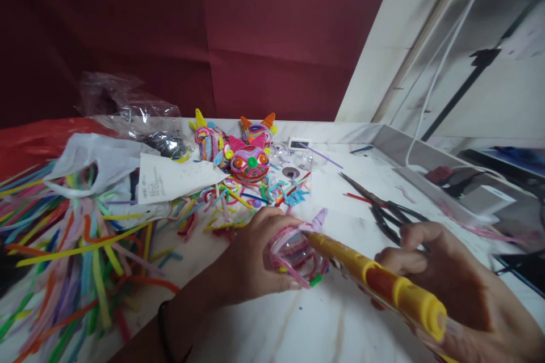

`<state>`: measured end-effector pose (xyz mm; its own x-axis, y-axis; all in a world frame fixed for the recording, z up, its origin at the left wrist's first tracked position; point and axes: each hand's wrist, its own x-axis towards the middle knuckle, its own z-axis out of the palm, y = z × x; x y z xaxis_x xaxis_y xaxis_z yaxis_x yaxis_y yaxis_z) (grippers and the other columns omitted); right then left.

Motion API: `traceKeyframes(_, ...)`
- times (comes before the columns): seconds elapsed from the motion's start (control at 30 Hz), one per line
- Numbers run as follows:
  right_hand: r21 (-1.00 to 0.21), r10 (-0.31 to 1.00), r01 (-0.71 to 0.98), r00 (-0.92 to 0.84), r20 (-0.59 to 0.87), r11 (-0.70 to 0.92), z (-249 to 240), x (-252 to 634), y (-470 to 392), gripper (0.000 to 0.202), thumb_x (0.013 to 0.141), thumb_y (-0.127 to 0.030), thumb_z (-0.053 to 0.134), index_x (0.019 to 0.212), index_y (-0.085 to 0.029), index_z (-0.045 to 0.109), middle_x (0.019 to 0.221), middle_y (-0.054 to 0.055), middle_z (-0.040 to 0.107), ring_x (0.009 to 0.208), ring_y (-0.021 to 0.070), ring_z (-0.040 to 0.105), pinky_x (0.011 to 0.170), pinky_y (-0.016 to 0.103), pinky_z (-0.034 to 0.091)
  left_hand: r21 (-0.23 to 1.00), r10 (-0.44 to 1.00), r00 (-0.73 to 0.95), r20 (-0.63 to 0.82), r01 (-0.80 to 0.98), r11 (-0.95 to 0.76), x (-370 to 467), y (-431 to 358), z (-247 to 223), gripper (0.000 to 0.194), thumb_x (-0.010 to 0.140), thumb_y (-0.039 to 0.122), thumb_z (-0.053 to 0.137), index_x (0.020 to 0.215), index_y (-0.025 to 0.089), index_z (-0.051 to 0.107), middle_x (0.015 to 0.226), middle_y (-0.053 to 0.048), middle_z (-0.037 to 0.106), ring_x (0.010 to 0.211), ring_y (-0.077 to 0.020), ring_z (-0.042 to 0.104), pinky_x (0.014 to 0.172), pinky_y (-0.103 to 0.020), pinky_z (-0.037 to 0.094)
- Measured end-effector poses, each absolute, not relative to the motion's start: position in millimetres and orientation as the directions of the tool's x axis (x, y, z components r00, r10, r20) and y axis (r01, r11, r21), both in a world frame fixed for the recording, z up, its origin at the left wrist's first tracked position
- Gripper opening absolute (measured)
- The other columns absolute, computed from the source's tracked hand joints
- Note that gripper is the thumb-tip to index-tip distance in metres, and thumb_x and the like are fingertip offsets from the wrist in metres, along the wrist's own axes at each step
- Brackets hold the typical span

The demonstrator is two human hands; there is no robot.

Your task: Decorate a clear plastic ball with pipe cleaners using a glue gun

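My left hand (259, 255) is wrapped round the left side of a clear rounded craft piece (298, 252) partly covered in pink, red and purple pipe cleaners, with a lilac pointed ear on top and a green bit at its lower edge. In my right hand (451, 278) is a yellow glue gun (374, 281), its tip at the upper part of the piece. A clear stick end pokes from the back of the gun. Behind the piece sit finished animal heads (250, 161) in bright coils, with pink, orange and yellow ears.
Black scissors (383, 204) lie open beyond my right hand. Loose pipe cleaners (97, 255) spread over the left side beside a white paper packet (174, 178) and plastic bags (131, 108). A tray with a white box (487, 199) stands right.
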<state>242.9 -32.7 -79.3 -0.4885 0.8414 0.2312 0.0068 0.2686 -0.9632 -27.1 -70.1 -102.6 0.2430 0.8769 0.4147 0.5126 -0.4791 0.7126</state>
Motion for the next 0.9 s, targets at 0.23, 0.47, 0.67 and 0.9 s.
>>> traceKeyframes(0.23, -0.973, 0.847, -0.005, -0.49, 0.205, 0.232, -79.9, 242.3, -36.4, 0.056, 0.063, -0.055, 0.08, 0.102, -0.032, 0.048, 0.074, 0.001, 0.068, 0.062, 0.0232, 0.062, 0.052, 0.027, 0.045, 0.719, 0.882, 0.235, 0.408, 0.513, -0.469, -26.6, -70.7, -102.0, 0.076, 0.06, 0.034, 0.087, 0.127, 0.024, 0.053, 0.129, -0.011, 0.052, 0.122, -0.029, 0.049, 0.105, -0.044, 0.043)
traceKeyframes(0.47, -0.978, 0.848, -0.003, -0.497, 0.184, 0.21, -83.3, 242.2, -37.2, 0.055, 0.06, -0.056, 0.082, 0.097, -0.034, 0.047, 0.071, -0.001, 0.066, 0.064, 0.0246, 0.062, 0.056, 0.03, 0.046, 0.72, 0.885, 0.235, 0.403, 0.515, -0.465, -26.0, -70.4, -101.9, 0.076, 0.059, 0.033, 0.087, 0.127, 0.023, 0.054, 0.128, -0.011, 0.052, 0.122, -0.0288, 0.05, 0.105, -0.043, 0.043)
traceKeyframes(0.67, -0.983, 0.869, 0.042, -0.477, 0.135, 0.176, -84.6, 248.8, -36.6, 0.057, 0.061, -0.054, 0.081, 0.099, -0.031, 0.045, 0.074, 0.003, 0.069, 0.063, 0.0252, 0.063, 0.053, 0.029, 0.044, 0.719, 0.881, 0.235, 0.411, 0.51, -0.472, -25.9, -69.9, -101.1, 0.076, 0.06, 0.032, 0.087, 0.127, 0.024, 0.054, 0.128, -0.01, 0.054, 0.122, -0.0284, 0.05, 0.105, -0.042, 0.043)
traceKeyframes(0.9, -0.984, 0.886, 0.029, -0.44, 0.144, 0.174, -85.4, 251.9, -33.6, 0.06, 0.059, -0.053, 0.083, 0.1, -0.032, 0.045, 0.076, 0.003, 0.07, 0.063, 0.0254, 0.064, 0.057, 0.031, 0.048, 0.719, 0.877, 0.234, 0.419, 0.505, -0.478, -25.9, -69.6, -101.8, 0.074, 0.06, 0.034, 0.087, 0.126, 0.025, 0.054, 0.126, -0.01, 0.055, 0.12, -0.0289, 0.051, 0.102, -0.043, 0.044)
